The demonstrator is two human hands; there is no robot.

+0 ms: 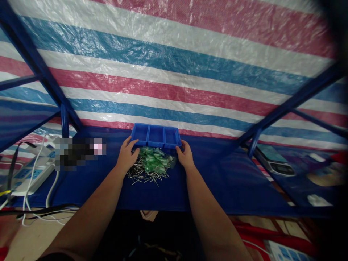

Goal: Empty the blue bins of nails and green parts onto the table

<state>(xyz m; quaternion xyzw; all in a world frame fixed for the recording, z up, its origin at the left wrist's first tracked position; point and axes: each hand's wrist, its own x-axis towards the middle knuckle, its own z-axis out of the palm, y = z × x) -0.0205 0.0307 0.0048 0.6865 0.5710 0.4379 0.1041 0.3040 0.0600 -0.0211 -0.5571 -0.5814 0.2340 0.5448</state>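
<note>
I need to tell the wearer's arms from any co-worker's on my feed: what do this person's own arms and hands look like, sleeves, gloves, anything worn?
Both forearms are bare from the bottom edge of the frame up to the hands, with no sleeves in view. The left hand and right hand wear no gloves. No watch, ring or wristband shows on either wrist, and no markings or cables are attached to the arms.

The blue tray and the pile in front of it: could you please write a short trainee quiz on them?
1. How many compartments does the blue tray have?
2. True or false: the left hand and right hand are on opposite ends of the tray.
3. The pile of green parts with metal pins lies: A) inside the tray, B) on the blue table cover in front of the tray, C) on the scale.

Key: 1. Three. 2. True. 3. B.
</note>
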